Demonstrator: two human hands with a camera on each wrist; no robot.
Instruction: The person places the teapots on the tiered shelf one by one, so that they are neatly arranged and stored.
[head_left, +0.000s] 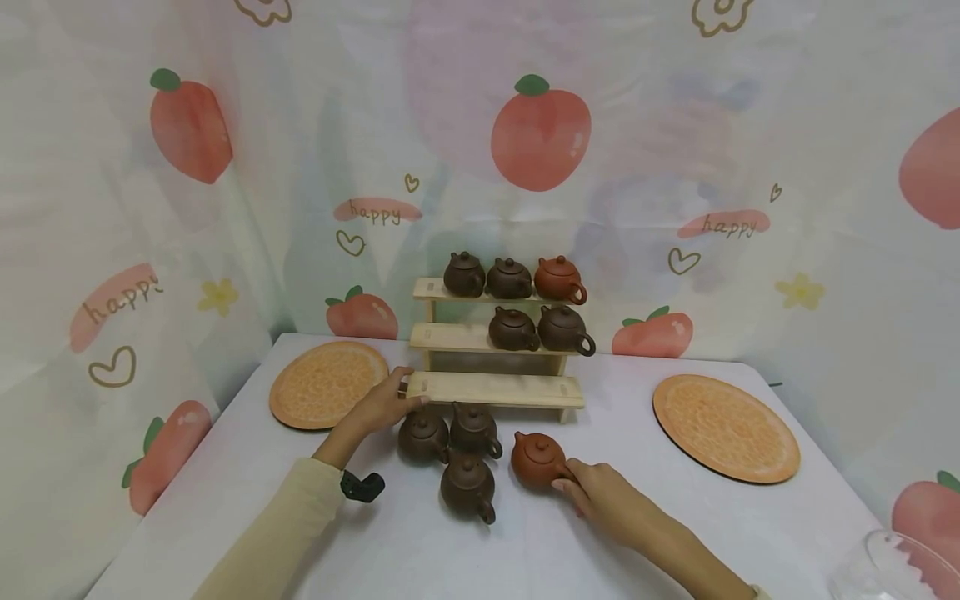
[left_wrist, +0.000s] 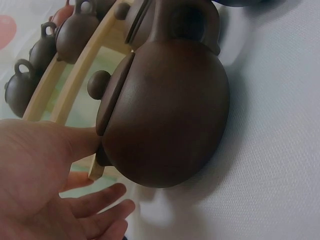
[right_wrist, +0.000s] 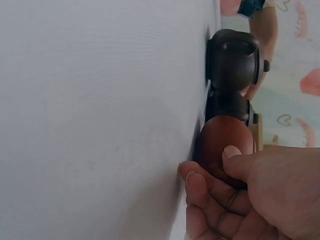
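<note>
Brown teapots (head_left: 468, 483) on the table (head_left: 405, 554) are seemingly awaiting the rack (head_left: 491, 387), where five pots (head_left: 512, 330) are already standing; right hand (head_left: 603, 502) is pinching a red teapot (head_left: 537, 462) near the brown ones, left hand (head_left: 384, 406) gripping the rack.

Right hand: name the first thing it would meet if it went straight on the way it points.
Past the reddish-brown teapot it holds, the right hand would likely meet the right-hand dark teapot of the two beside the lowest wooden step; exact depth is unclear.
</note>
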